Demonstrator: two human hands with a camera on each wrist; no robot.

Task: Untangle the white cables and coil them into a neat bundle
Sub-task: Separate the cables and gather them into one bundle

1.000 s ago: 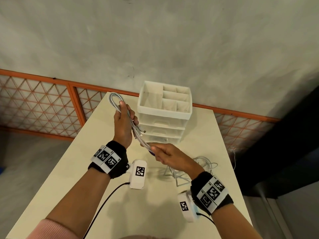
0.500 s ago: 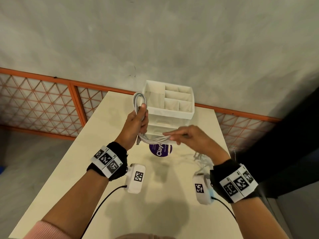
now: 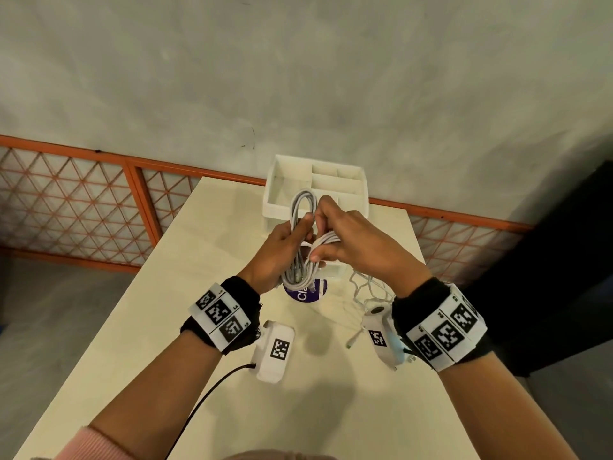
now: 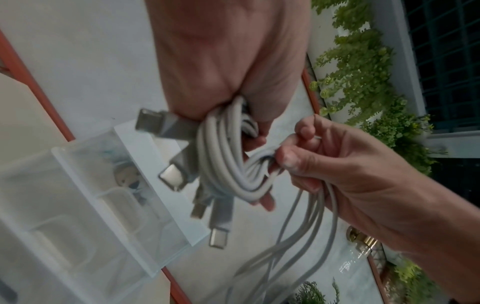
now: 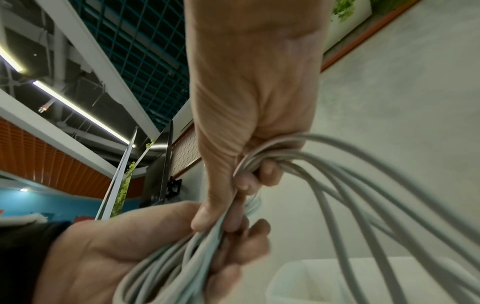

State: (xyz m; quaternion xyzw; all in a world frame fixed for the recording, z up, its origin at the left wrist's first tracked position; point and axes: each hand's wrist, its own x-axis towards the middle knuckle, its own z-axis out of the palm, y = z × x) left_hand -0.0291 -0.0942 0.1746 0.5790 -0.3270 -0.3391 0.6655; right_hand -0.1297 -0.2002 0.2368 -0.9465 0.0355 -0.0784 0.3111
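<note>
My left hand (image 3: pixel 300 232) grips a bundle of white cables (image 3: pixel 301 207) folded into long upright loops, held above the table in front of the organizer. My right hand (image 3: pixel 320 252) pinches a group of strands (image 3: pixel 326 239) and holds them crosswise against the bundle's middle. In the left wrist view several USB plugs (image 4: pixel 172 174) stick out below the coil (image 4: pixel 228 162), beside the right hand (image 4: pixel 298 160). In the right wrist view my right hand (image 5: pixel 241 185) clasps the strands (image 5: pixel 337 174) above the left hand (image 5: pixel 228 236). Another white cable (image 3: pixel 366 288) lies loose on the table.
A white drawer organizer (image 3: pixel 351 185) with open top compartments stands at the table's far edge, right behind my hands. A purple round label (image 3: pixel 306 290) lies on the cream table (image 3: pixel 199 327) below the bundle. An orange lattice railing (image 3: pixel 83 194) runs behind.
My right hand let go of the cable's lower end, swung across to the bundle and now holds strands across its middle. The left hand shifted right, in front of the organizer.
</note>
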